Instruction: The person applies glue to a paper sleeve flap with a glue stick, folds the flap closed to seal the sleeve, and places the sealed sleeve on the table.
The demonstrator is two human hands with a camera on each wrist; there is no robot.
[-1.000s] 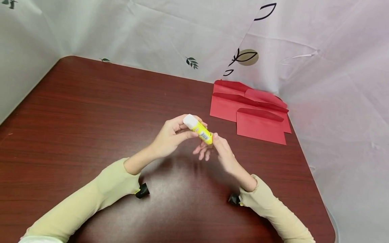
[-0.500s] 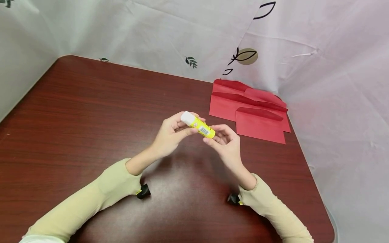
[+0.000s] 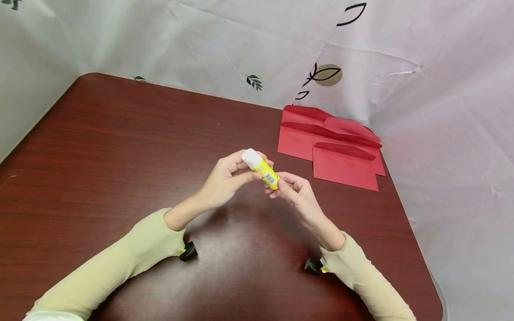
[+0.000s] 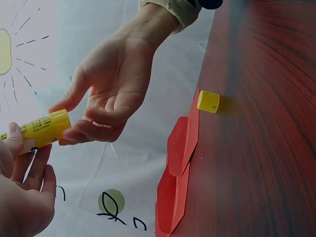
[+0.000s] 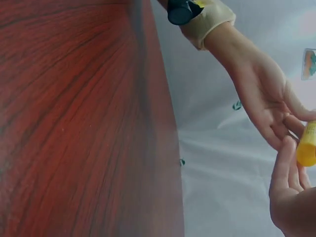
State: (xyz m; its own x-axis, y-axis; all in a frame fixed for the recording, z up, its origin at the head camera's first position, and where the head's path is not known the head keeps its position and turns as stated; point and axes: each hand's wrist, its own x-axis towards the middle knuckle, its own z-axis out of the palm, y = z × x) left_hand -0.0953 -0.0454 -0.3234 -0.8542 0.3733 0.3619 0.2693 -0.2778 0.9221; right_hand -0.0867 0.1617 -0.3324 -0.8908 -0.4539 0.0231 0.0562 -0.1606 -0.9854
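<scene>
Glue stick held in the air above the table, between both hands, at a slant: white end toward far left, yellow base toward near right. Barrel pinched by the left hand, thumb on the near side, fingers behind. Base pinched by the right hand, thumb on top and fingertips beneath; grip narrow on both sides, nothing else held. Small yellow cap, probably the stick's own, seen on the table in the left wrist view. Red envelopes laid overlapping near the far right corner, flaps raised, not touched by either hand.

Step in hand judged to be a twist of the base to bring glue up; how much glue is out cannot be told. For a good twist, the barrel should be braced firmly by the left hand while only the base is rolled by the right, in short turns with fingertips reset between them. The base is best pinched right at its end, so that the barrel is not dragged round. The white end should be left untouched and watched; only a little glue is wanted, since a long stub could be bent or snapped under pressure.
</scene>
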